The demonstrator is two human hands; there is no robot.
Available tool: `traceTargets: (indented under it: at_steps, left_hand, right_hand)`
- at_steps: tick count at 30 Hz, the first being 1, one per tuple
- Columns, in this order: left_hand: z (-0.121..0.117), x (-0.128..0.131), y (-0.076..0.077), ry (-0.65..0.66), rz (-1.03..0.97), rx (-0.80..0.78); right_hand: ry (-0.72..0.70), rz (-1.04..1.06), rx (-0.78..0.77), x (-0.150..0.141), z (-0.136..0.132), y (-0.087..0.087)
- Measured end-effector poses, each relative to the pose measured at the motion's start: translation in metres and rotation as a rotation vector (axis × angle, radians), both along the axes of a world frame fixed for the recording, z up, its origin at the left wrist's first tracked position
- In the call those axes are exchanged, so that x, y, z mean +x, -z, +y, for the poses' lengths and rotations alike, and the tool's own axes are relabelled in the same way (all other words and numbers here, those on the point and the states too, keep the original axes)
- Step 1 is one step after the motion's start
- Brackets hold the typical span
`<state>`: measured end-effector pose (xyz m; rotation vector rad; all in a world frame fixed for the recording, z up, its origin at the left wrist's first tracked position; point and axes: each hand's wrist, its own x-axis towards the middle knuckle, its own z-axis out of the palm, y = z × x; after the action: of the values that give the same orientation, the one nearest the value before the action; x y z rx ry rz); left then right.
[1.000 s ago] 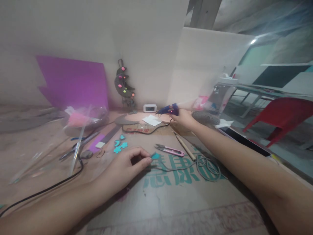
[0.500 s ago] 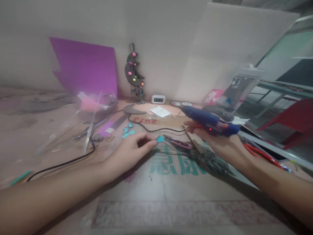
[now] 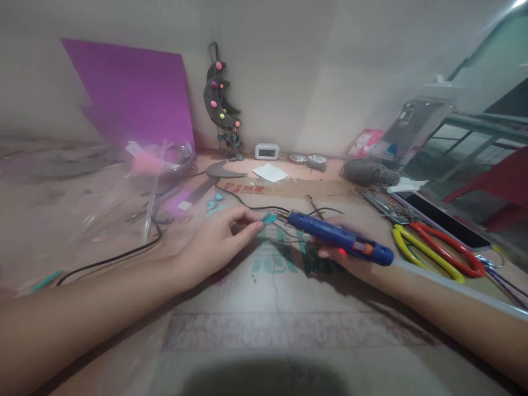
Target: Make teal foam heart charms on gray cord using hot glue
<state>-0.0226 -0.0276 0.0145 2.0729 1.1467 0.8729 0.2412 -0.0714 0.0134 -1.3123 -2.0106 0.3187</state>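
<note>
Between thumb and forefinger, my left hand pinches a small teal cut-out piece above the cardboard. My right hand is wrapped round a blue hot glue gun, its red light glowing. The gun's nozzle points left, close to the teal piece; I cannot tell whether they touch. Its black cord runs along the cardboard. More teal pieces lie just beyond my left hand. Partly hidden behind the gun are the snips' pointed tips and the grey yarn.
A grey felt crescent, a white card and a small digital clock are towards the wall. Pliers with red and yellow handles, a phone and grey yarn lie right. A purple sheet leans at left.
My right hand has brought the glue gun down and left, its nozzle now by the teal piece. My left hand keeps its pinch. The view has tilted slightly down, uncovering the pliers.
</note>
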Motion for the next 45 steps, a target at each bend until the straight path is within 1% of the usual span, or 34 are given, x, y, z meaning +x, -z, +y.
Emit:
traceTargets:
  at_steps: [3,9,14,16,19,22,28,33,38,42,45]
  left_hand:
    - [0.001,0.001,-0.001,0.017,-0.005,0.044]
    - [0.001,0.000,-0.001,0.048,-0.017,0.078]
    - [0.000,0.000,-0.002,0.037,-0.017,0.076]
    - [0.000,0.001,-0.002,0.038,-0.020,0.069]
    - [0.000,0.001,-0.003,0.033,-0.036,0.035]
    - [-0.001,0.001,-0.004,0.008,-0.046,0.025]
    - [-0.001,-0.001,-0.003,0.005,-0.034,0.083]
    - [0.001,0.000,-0.001,0.017,-0.017,0.091]
    - [0.001,0.001,-0.001,0.032,-0.016,0.092]
    - [0.000,0.000,-0.002,0.041,-0.022,0.091]
    - [-0.001,-0.001,-0.002,0.042,-0.013,0.096]
  right_hand:
    - [-0.116,-0.044,0.070,0.000,-0.001,-0.002]
    - [-0.080,-0.147,0.087,0.001,0.003,0.000]
    - [-0.178,-0.174,0.150,0.002,0.003,-0.001]
    - [-0.193,-0.179,0.170,0.001,0.003,-0.002]
    - [-0.198,-0.193,0.176,0.001,0.003,-0.002]
    - [-0.192,-0.231,0.216,0.001,0.004,-0.003]
    - [-0.161,-0.282,0.251,0.003,0.001,-0.010]
    - [-0.199,-0.236,0.295,0.003,0.000,-0.014]
    - [-0.165,-0.294,0.292,-0.001,0.000,-0.012]
    - [-0.124,-0.299,0.247,-0.002,-0.001,-0.009]
    - [-0.123,-0.310,0.218,-0.001,-0.001,-0.009]
